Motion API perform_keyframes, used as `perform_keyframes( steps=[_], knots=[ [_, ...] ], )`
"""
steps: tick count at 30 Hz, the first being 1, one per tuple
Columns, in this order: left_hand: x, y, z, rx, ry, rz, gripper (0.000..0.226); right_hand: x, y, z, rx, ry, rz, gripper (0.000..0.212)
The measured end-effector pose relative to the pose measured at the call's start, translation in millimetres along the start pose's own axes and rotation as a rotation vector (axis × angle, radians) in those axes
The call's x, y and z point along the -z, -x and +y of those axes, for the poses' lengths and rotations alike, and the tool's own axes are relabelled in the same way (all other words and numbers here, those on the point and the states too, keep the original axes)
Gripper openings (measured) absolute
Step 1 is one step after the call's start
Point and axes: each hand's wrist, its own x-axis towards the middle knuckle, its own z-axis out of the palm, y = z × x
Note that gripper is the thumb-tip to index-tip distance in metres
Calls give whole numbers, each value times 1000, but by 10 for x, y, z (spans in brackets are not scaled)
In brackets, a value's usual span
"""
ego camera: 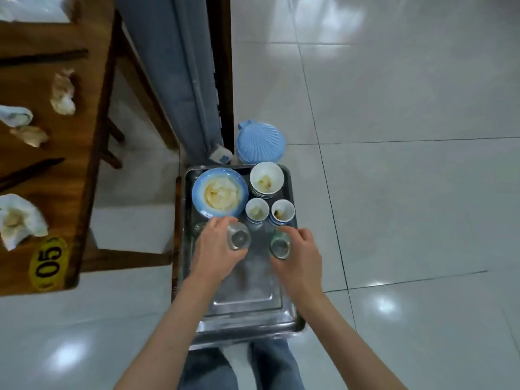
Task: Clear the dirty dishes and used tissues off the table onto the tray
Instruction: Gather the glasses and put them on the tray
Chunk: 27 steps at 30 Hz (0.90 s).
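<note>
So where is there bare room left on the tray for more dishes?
The near half of the metal tray is bare, from the two glasses held by the left hand and right hand to the near rim. The far half is crowded: blue plate, stacked bowls, two small cups.

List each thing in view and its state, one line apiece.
Left hand: grips a clear glass over the tray.
Right hand: grips a second clear glass.
Steel tray: near half bare.
Blue-rimmed plate: on tray, smeared with sauce.
Large white bowl: stacked, dirty.
Two small white cups: on tray, with residue.
Crumpled tissues: on the wooden table, uncollected.
Dark chopsticks: on table.
</note>
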Motion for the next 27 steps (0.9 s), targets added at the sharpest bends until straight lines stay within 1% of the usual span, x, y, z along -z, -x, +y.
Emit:
perform_keyframes(
  steps=[3, 8, 13, 17, 19, 23, 27],
  knots=[
    [-389, -112, -91, -11, -110, -12, 60, -281, -178, 309, -17, 9, -27, 42],
    [-880, -280, -322, -62, -317, 41, 60, -793, -407, 659, -35, -47, -60, 43],
    [-1141, -458, -555, -90, -446, 95, 61, -1156, -618, 907, -40, -58, -21, 43],
    [-1246, -554, -633, -70, -478, 119, 46, -1335, -724, 1032, -51, -46, -10, 33],
    [-1306, -566, -659, -61, -502, 125, 44, -1390, -756, 1074, -53, -33, -9, 30],
    [-1406, -559, -738, -25, -535, 119, 45, -1459, -810, 1092, -48, -9, -18, 26],
    [-1451, -581, -767, -6, -527, 125, 48, -1497, -799, 1078, -31, -2, -3, 29]
  ],
)
